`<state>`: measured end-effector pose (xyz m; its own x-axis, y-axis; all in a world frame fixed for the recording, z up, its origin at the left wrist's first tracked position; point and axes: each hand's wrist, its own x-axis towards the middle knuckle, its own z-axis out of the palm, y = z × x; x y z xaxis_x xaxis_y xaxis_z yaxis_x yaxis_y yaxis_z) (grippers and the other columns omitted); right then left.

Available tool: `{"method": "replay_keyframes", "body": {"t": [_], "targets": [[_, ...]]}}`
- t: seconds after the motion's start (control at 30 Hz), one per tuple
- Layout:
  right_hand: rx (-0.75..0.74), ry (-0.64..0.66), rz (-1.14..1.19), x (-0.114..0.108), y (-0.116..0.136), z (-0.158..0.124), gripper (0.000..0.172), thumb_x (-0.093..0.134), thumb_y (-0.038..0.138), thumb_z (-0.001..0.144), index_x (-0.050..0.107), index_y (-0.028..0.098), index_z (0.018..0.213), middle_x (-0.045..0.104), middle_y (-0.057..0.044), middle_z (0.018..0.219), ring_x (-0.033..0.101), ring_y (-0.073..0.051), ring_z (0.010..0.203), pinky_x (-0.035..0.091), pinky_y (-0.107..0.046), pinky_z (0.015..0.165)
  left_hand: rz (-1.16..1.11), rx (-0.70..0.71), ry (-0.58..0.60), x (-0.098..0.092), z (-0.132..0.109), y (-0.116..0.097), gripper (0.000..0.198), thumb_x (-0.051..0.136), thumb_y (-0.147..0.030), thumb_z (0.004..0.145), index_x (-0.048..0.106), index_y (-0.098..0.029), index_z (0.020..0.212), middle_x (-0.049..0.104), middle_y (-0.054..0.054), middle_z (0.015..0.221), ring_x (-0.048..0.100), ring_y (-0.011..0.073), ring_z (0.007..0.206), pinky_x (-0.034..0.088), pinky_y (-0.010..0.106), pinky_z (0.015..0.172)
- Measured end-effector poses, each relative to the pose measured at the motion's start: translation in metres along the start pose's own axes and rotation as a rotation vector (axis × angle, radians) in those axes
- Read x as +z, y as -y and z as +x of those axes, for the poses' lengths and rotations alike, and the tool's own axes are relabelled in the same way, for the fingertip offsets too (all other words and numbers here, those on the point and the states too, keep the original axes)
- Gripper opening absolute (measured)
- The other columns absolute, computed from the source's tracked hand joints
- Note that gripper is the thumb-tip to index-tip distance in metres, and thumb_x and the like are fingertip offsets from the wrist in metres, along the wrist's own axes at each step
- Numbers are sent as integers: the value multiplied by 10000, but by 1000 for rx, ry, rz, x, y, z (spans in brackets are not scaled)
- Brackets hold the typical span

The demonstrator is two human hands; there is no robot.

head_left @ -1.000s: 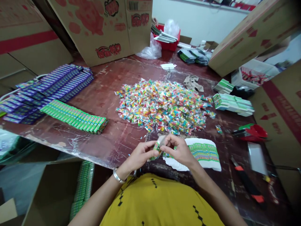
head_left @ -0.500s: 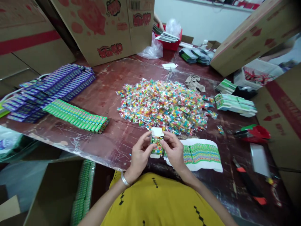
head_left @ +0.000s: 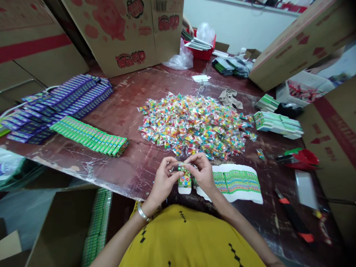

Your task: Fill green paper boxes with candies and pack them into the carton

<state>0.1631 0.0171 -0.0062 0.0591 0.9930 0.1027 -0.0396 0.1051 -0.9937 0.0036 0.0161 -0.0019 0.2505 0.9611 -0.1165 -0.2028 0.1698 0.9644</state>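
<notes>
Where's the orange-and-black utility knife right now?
Head view, lower right: on the dark red table, right of the fanned green-and-white cartons. The utility knife lies just below-left of a pale rectangular piece.

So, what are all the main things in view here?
Small box: one, green and white, held near centre
Sweet packets: uncountable, multicoloured, middle heap
Flat cartons: many, green and white, near centre-right
Green boxes: one row, green, left
Purple boxes: many, purple, far left
Cardboard boxes: several, brown, back and sides
Red bin: one, red, back
White tub: one, white, back right
Cloth: one, grey, beyond heap
Cutter: one, black and orange, near right
Table: one, dark red, underneath
Co-worker's hand: one, at the red bin
Shirt: one, mustard yellow, bottom centre
Bangle: one, silver, left wrist
Left hand: one, holding small box
Right hand: one, at small box's top
</notes>
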Motion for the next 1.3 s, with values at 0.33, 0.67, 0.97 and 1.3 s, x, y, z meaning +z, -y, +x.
{"method": "replay_keyframes", "body": {"t": [0.33, 0.67, 0.97, 1.3], "targets": [[282, 201, -88, -12, 17, 20, 289, 770, 419, 703, 652, 161, 755, 657, -28, 762, 593, -135, 702, 486, -268, 669, 195, 6, 32, -6, -5, -6, 393, 653, -201, 813, 491, -225, 1170, 637, 63, 1098, 657, 184, 964, 547, 294, 822], [40, 227, -250, -14, 17, 11, 214, 637, 388, 855, 651, 185, 792, 662, -44, 878, 609, -155, 816, 482, -282, 749, 192, -21, 48, -10, -2, -5, 357, 645, -219, 830, 609, -217, 1185, 665, 81, 1176, 646, 222, 1036, 532, 318, 872], [262, 306, -154, -26, 13, 13, 254, 650, 410, 835, 609, 168, 770, 641, -16, 783, 582, -128, 688, 479, -258, 652, 187, -90, 158, -12, 0, -7, 396, 702, -226, 782, 623, -207, 1170, 675, 69, 1135, 661, 193, 927, 530, 300, 814], [-143, 458, -682, -7, 18, -9, 919, 814, 392, 653, 352, 251, 1435, 447, -115, 1428, 411, -266, 1338, 364, -433, 1109, 93, -55, -68, -21, 4, 3, 320, 724, -283, 777, 549, -186, 1027, 642, 33, 972, 621, 161, 892, 513, 268, 784]]}}
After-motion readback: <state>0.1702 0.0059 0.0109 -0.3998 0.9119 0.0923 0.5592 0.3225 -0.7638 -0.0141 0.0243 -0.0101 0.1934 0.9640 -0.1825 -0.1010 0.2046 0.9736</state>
